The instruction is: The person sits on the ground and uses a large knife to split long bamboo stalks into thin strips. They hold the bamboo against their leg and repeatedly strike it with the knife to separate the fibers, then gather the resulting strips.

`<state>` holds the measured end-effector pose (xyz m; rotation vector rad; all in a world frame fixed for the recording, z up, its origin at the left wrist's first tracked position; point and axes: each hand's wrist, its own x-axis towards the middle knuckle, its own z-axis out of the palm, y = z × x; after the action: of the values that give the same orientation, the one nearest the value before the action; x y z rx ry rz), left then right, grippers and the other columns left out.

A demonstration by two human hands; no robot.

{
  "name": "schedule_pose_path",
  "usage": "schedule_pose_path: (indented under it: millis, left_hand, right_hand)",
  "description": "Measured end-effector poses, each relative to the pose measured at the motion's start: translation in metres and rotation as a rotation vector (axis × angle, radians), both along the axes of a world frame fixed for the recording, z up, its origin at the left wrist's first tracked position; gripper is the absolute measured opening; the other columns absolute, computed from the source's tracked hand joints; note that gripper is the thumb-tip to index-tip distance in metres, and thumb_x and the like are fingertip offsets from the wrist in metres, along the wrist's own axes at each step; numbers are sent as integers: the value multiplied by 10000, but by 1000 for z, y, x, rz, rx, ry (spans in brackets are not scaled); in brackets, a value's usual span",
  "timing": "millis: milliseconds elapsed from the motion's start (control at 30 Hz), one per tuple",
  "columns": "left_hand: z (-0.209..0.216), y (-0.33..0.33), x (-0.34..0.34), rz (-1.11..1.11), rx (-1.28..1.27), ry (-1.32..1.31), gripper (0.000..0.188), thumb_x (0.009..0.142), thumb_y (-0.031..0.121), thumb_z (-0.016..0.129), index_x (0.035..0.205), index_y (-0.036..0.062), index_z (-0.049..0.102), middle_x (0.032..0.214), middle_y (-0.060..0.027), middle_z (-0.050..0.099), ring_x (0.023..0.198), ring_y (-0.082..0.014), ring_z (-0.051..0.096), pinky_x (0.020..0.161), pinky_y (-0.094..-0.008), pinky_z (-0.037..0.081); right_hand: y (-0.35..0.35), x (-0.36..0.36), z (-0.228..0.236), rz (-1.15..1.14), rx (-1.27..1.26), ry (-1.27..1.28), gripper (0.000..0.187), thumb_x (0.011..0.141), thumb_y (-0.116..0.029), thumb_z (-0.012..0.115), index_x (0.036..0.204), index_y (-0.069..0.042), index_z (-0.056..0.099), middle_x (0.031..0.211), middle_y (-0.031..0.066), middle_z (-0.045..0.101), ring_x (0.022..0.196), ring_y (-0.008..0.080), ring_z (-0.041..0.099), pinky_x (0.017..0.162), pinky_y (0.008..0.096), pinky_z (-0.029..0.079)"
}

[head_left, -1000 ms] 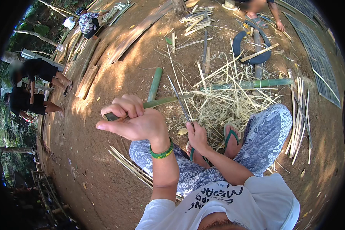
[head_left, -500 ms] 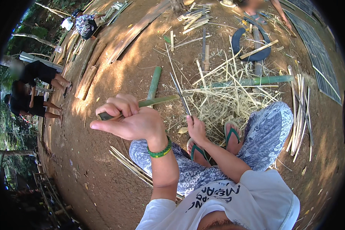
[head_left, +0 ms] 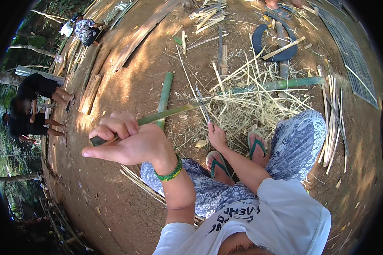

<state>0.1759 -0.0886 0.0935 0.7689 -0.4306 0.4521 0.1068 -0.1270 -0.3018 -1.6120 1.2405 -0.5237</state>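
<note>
My left hand is closed round one end of a green bamboo strip, which stretches away to the right. My right hand, low in front of my feet, grips a long-bladed knife with its blade pointing up and away. The blade crosses the strip close to its far end; whether the edge bites into it is too small to tell. Just past the strip lies a short green bamboo piece on the soil. The knife's handle is mostly hidden in my fist.
Pale bamboo shavings pile up beyond my sandalled feet, with a longer green bamboo pole across them. A black curved tyre piece lies farther off. Split strips are bundled at right. Other people stand at far left.
My left hand has moved left and slightly nearer, drawing the bamboo strip along, so more of it shows between hand and blade. My right hand with the knife has barely moved.
</note>
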Motion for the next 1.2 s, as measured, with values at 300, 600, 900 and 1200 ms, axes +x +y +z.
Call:
schedule_pose_path:
  millis: [300, 600, 900, 1200]
  left_hand:
    - [0, 2, 7, 16, 51, -71, 580, 1021, 649, 276, 698, 169, 306, 511, 40, 237, 415, -59, 209, 385, -199, 166]
    - [15, 31, 19, -293, 111, -163, 541, 1038, 589, 333, 693, 174, 307, 509, 53, 236, 423, -59, 215, 392, -196, 174]
    - [17, 71, 3, -677, 178, -290, 495, 1050, 475, 404, 676, 166, 303, 554, 39, 265, 483, -76, 206, 444, -247, 149]
    - [3, 86, -2, -900, 201, -498, 517, 1063, 497, 276, 694, 146, 366, 498, 19, 322, 420, -84, 246, 402, -244, 170]
  right_hand:
    - [-28, 1, -56, 29, 270, 205, 743, 994, -597, 358, 1016, 69, 688, 1040, 314, 667, 1036, 479, 620, 948, 534, 446]
    - [-33, -4, -28, 1, 178, 98, 668, 1012, -563, 395, 773, 21, 613, 660, 176, 620, 692, 343, 647, 694, 474, 464]
    - [9, -55, 128, 259, 246, -243, 570, 1015, -497, 465, 787, 8, 597, 555, 130, 513, 531, 277, 577, 546, 455, 433]
    - [36, -93, 250, 637, -142, -399, 421, 992, -425, 525, 838, -43, 609, 533, 133, 552, 518, 356, 594, 495, 468, 437]
